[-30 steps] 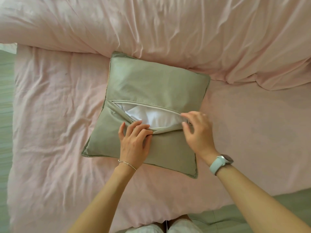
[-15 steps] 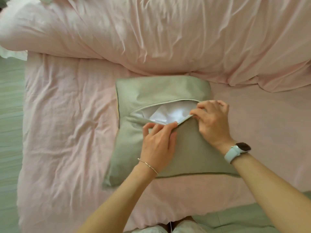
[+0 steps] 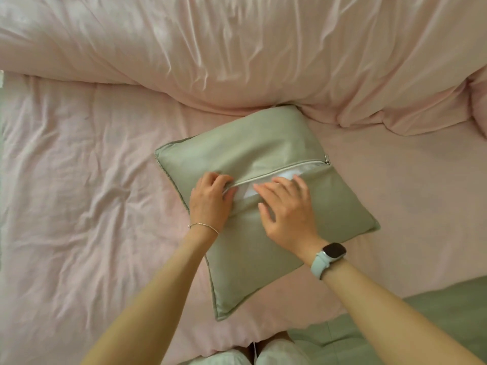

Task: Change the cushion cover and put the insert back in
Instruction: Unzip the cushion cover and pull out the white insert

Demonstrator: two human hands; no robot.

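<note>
A pink sheet [image 3: 79, 193] covers the bed, creased all over on the left side. Further in, the left hand [image 3: 210, 198] (thin bracelet [image 3: 203, 225] at the wrist) sits at the left end of the zip opening, its fingers curled over the edge of the green cover [image 3: 250, 143] and gripping the fabric there. The cushion lies turned at an angle in the middle of the bed, one corner pushed up against the heaped pink duvet [image 3: 237, 48] along the far side. The zip [image 3: 284, 169] runs across it, mostly undone, and the white insert [image 3: 290, 173] shows through the gap, sitting inside the cover. Just right of the left hand, the right hand [image 3: 287, 209] lies flat with fingers straight and spread, pressing on the lower flap at the opening; it holds nothing. A watch [image 3: 332, 252] with a pale strap is on that wrist. The zip pull [image 3: 327, 158] rests at the right end of the opening. A strip of green fabric [image 3: 434, 325] lies at the near right.
</note>
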